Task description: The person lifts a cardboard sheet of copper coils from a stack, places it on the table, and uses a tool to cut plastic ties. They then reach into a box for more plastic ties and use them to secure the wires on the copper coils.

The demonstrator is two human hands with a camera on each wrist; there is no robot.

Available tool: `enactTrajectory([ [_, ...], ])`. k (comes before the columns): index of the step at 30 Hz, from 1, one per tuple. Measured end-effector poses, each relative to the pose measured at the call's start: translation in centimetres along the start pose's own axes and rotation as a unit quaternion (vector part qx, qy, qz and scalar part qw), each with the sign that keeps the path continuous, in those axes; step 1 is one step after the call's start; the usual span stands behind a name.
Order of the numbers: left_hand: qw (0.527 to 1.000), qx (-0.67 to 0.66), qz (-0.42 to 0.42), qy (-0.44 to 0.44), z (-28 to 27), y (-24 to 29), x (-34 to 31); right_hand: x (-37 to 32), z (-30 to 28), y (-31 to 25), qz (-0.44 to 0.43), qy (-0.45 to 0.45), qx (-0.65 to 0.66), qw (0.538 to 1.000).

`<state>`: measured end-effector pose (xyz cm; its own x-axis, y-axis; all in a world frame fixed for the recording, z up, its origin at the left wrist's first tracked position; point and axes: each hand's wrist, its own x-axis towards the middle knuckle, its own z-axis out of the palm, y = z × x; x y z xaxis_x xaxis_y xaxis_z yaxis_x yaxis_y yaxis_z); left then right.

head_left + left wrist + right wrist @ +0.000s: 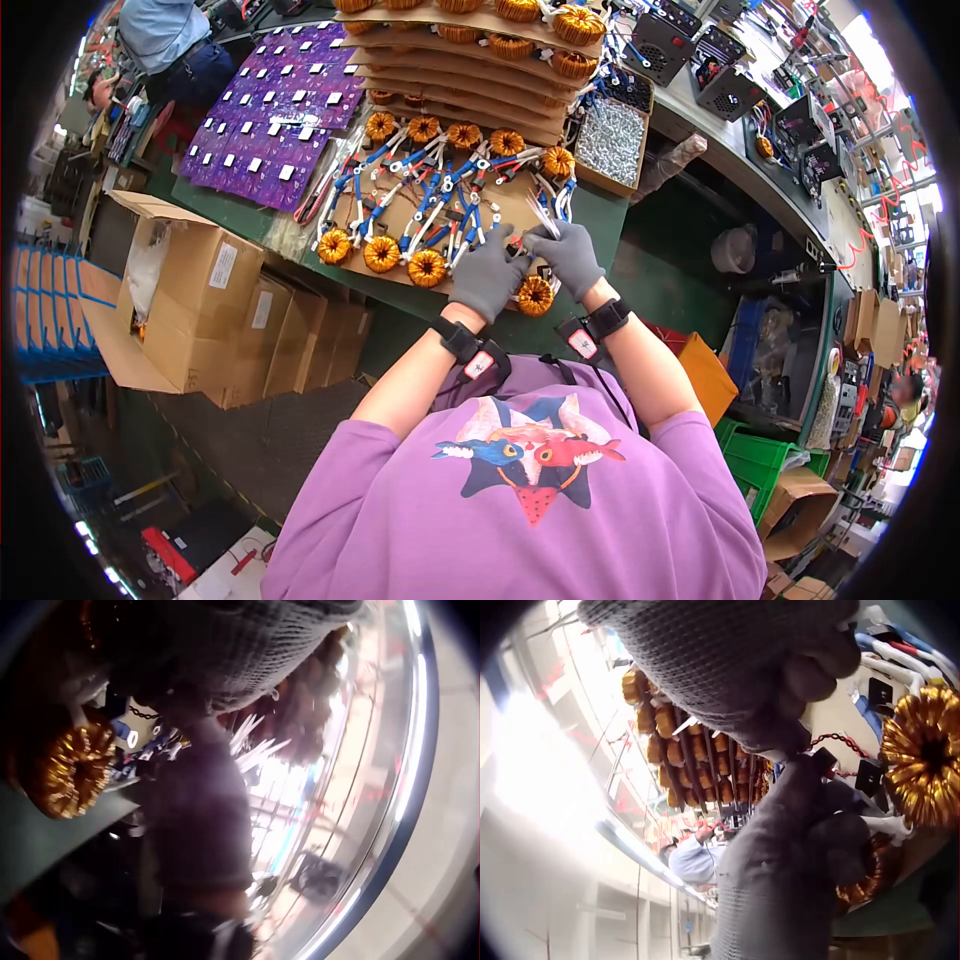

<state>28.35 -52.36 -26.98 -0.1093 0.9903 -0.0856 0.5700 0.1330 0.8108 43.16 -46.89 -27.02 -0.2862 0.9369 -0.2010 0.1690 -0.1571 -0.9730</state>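
Both hands wear grey gloves and meet over a brown cardboard sheet [836, 712] bearing copper-wound ring coils with blue and white leads. My right hand [568, 258] holds a bundle of thin white cable ties [543, 216], their ends sticking out past the fingers. My left hand [488, 272] has its fingertips pinched at a small black part [823, 760], beside a twisted red-and-black wire [841, 741]. The right fingertips come right up to the same spot. Just below the hands sits a ring coil [535, 296]. The gloves partly hide the pinched part.
Stacked cardboard layers of coils [460, 75] rise behind the work. To the right stands a box of small metal parts [612, 140]. Purple sheets with white squares [265, 110] cover the table's left. Cardboard boxes [215, 300] stand at lower left; a person [165, 40] is beyond.
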Motion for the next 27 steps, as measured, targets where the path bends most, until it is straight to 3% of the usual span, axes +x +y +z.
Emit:
enactTrajectory([
  [1, 0.982, 0.145, 0.104, 0.059, 0.0, 0.4, -0.1, 0.1, -0.1, -0.2, -0.008, 0.024, -0.022, 0.999],
  [2, 0.986, 0.142, 0.083, 0.027, 0.3, 0.2, 0.5, 0.1, 0.0, -0.2, 0.031, 0.025, 0.021, 0.999],
  [3, 0.986, 0.142, 0.083, 0.029, 0.4, 0.4, 1.1, 0.0, 0.3, 0.0, 0.030, 0.024, 0.020, 0.999],
  [5, 0.968, 0.242, 0.020, -0.061, 0.7, 0.6, 2.5, -0.3, 1.3, 1.0, 0.008, 0.015, 0.055, 0.998],
  [7, 0.964, 0.220, -0.041, -0.142, -0.7, 2.3, 3.7, -0.4, 1.0, -0.8, 0.041, 0.017, 0.031, 0.999],
  [9, 0.963, 0.148, -0.013, -0.226, -2.4, 1.6, 5.0, -0.7, 0.4, -3.4, 0.055, 0.001, 0.002, 0.998],
  [11, 0.991, -0.060, -0.020, -0.120, -3.8, -0.4, 4.7, -0.6, -1.2, -4.9, 0.081, -0.035, -0.042, 0.995],
  [13, 0.962, -0.248, -0.109, -0.037, -5.7, -0.4, 3.9, -1.3, -2.1, -6.6, 0.169, -0.134, 0.106, 0.971],
  [15, 0.935, -0.333, -0.121, -0.016, -7.3, 1.1, 2.9, -1.7, -1.9, -6.7, 0.166, -0.162, 0.140, 0.963],
  [19, 0.922, -0.351, -0.097, -0.128, -8.3, 2.7, 2.5, -2.4, 0.2, -7.6, 0.141, -0.127, 0.110, 0.976],
  [21, 0.937, -0.304, -0.126, -0.116, -7.7, 1.6, 2.9, -2.3, 0.8, -7.5, 0.097, -0.140, 0.093, 0.981],
  [22, 0.987, -0.155, -0.038, 0.017, -6.3, -1.5, 3.5, -2.0, 1.1, -6.9, 0.084, -0.130, 0.109, 0.982],
  [23, 0.987, 0.002, 0.054, 0.150, -5.6, -3.9, 4.0, -1.7, 1.3, -6.4, 0.083, -0.125, 0.112, 0.982],
  [24, 0.997, 0.015, -0.033, 0.073, -5.9, -5.2, 4.1, -1.4, 1.5, -5.9, 0.086, -0.109, 0.108, 0.984],
  [25, 0.997, 0.019, -0.030, 0.069, -6.6, -4.0, 4.0, -1.1, 1.8, -5.8, 0.091, -0.093, 0.105, 0.986],
  [27, 0.975, -0.138, -0.171, -0.045, -7.2, -1.6, 3.3, -0.4, 2.9, -6.4, 0.078, -0.067, 0.040, 0.994],
])
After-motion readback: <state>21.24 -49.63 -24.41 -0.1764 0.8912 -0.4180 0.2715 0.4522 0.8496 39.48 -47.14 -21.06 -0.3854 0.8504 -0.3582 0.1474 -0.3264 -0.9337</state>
